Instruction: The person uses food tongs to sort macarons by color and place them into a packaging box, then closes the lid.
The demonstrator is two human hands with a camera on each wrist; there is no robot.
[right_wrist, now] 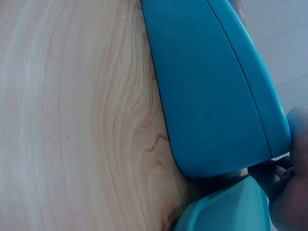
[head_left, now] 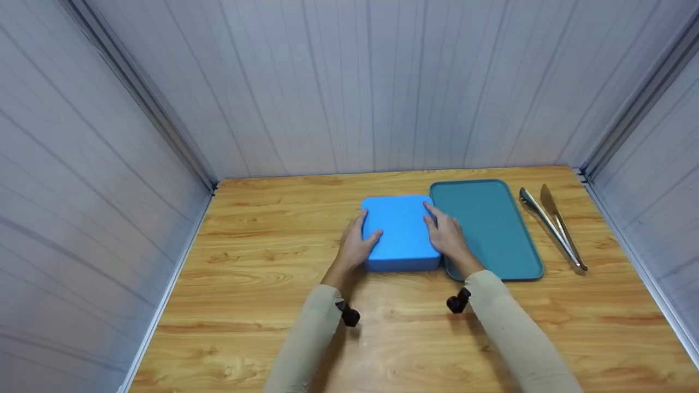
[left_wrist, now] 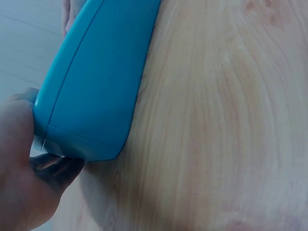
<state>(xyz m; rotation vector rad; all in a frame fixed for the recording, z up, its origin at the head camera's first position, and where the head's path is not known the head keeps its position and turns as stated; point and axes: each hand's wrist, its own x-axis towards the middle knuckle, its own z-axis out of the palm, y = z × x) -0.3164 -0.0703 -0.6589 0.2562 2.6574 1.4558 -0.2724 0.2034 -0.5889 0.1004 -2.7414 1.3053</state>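
Note:
A blue lidded box (head_left: 401, 229) with rounded corners sits on the wooden table, a thin seam running round it below the top. From its left side my left hand (head_left: 355, 245) grips it, thumb on the lid and fingers along the side wall. My right hand (head_left: 448, 234) holds the opposite side the same way, thumb over the top edge. In the left wrist view, curled fingers (left_wrist: 57, 168) press the box's end wall. The right wrist view shows the right hand (right_wrist: 291, 192) at the box's corner, its fingers partly hidden between box and tray.
A teal tray (head_left: 489, 234) lies close against the box's right side, below my right hand and wrist. Metal tongs (head_left: 557, 232) rest on the table (head_left: 262, 245) right of the tray, their arms spread. Pale panel walls (head_left: 371, 87) enclose the back and both sides.

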